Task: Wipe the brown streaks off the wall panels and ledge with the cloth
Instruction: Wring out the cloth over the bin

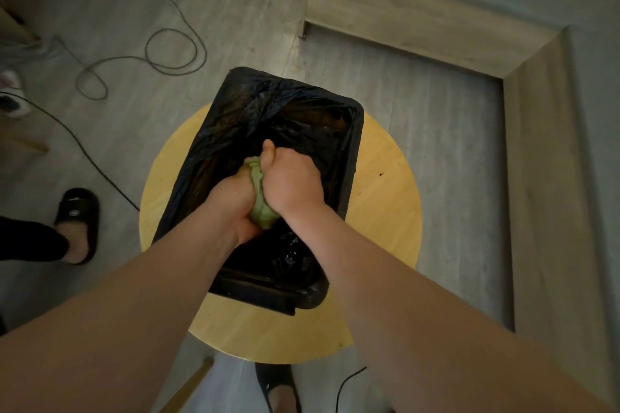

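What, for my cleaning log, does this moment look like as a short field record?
activity: apparently wringing the cloth out
cloth: crumpled green cloth, held above the tub
left hand: left hand grips the cloth's near end
right hand: right hand grips its far end, thumb raised
tub: rectangular black bag-lined tub, glistening inside
support: round yellow wooden stool top
floor: looped grey cable; black slide sandal on a bystander's foot
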`<move>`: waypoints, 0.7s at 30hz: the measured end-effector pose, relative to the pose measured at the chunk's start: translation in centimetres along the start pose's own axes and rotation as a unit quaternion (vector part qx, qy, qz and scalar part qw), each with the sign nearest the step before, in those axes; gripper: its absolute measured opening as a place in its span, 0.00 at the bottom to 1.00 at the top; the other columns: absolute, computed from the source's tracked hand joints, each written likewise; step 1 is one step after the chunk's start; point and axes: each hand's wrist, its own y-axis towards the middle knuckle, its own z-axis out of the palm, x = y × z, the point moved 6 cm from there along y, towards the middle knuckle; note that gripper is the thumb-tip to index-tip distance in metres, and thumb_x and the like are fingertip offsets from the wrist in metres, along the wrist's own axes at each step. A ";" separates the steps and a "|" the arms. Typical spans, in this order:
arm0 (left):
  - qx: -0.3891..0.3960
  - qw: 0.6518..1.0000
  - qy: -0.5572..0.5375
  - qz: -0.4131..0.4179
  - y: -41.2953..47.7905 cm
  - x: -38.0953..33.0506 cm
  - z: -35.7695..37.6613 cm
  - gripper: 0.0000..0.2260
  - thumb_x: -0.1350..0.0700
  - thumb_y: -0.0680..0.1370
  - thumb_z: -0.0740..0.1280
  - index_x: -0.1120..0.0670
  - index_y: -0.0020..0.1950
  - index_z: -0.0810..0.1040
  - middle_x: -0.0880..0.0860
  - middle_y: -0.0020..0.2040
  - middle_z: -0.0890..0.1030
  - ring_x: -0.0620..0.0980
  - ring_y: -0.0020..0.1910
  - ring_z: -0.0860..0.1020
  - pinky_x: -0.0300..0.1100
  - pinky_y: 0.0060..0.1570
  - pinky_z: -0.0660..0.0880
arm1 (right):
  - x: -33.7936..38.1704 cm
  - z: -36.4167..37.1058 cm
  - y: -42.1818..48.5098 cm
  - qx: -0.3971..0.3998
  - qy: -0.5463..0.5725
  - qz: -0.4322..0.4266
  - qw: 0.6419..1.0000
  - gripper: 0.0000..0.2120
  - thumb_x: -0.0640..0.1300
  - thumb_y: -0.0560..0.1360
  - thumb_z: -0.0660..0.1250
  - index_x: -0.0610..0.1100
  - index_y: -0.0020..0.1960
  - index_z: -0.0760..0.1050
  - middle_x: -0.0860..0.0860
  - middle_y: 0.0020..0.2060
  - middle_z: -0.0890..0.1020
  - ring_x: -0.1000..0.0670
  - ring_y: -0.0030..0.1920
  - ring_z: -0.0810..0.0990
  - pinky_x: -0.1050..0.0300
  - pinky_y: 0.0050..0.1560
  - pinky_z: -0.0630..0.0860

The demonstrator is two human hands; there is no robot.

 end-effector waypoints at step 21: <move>-0.020 0.999 -0.029 -0.007 1.7 -0.5 -1.9 0.28 0.58 0.87 0.54 0.54 0.26 0.71 0.52 0.24 0.71 0.48 0.21 0.73 0.32 0.22 0.69 | 2.4 0.1 -5.2 0.069 0.142 -0.084 0.984 0.25 0.45 0.81 0.61 0.49 0.24 0.65 0.52 0.18 0.68 0.52 0.22 0.68 0.56 0.27 0.63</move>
